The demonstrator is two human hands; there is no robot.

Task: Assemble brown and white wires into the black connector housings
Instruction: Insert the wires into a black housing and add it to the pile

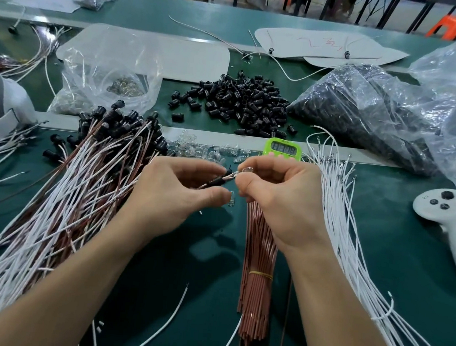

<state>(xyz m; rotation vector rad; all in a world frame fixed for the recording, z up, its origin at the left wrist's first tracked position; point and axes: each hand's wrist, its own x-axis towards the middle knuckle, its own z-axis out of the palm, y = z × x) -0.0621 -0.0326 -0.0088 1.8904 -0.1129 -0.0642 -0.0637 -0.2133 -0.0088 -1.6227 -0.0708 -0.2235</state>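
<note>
My left hand pinches a black connector housing with wires running out of it. Close against it, my right hand pinches a small clear bulb at the housing's mouth. Beneath my right hand lies a banded bundle of brown wires. Loose white wires fan out to the right. A heap of finished brown and white wires with housings lies to the left. Loose black housings are piled behind.
A green timer and a row of clear bulbs sit just beyond my hands. Plastic bags of parts stand at back right and back left. A white controller lies at the right.
</note>
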